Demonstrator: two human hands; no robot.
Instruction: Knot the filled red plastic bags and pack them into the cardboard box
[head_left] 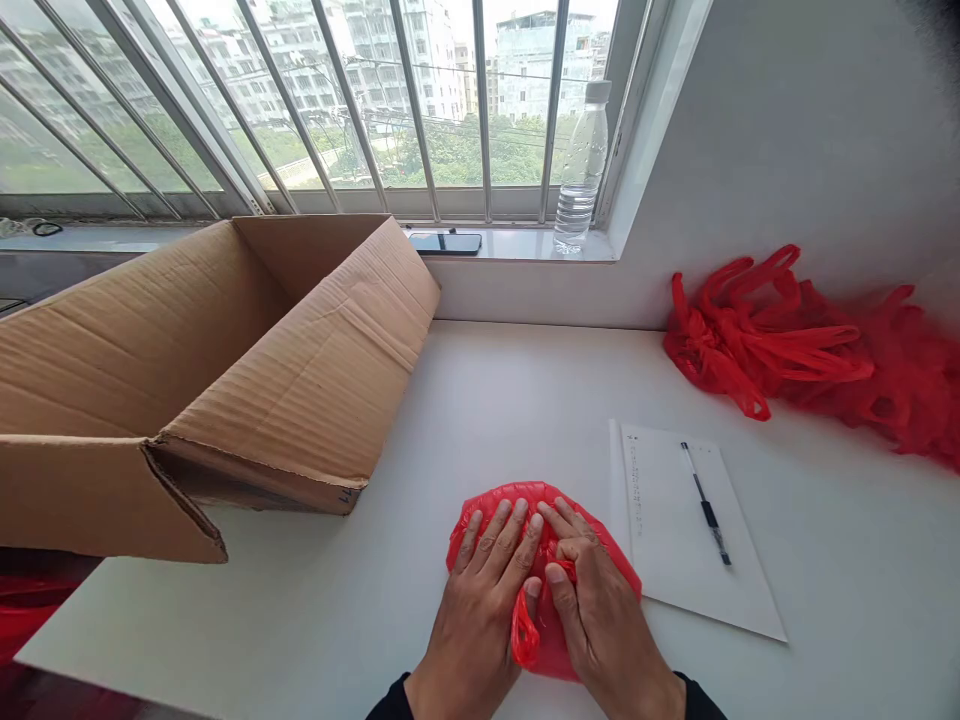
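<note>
A red plastic bag [553,645], bunched into a rounded, flattened bundle, lies on the white table [465,410] in front of me. Flat across its left side rests my left hand [476,610], fingers stretched out and pressing on the plastic. My right hand [611,615] is on the right side, with thumb and bent finger closed on a gathered bit of the bag and other fingers reaching forward over it. A twisted loop of the bag [525,638] sticks out between the two hands. Whatever the bag may contain is hidden.
An open cardboard box [300,370] stands at the left. To the right lie paper sheets [675,560] with a pen [706,505]. A heap of red bags [780,340] sits by the wall. A phone [446,243] and a water bottle [581,180] are on the windowsill.
</note>
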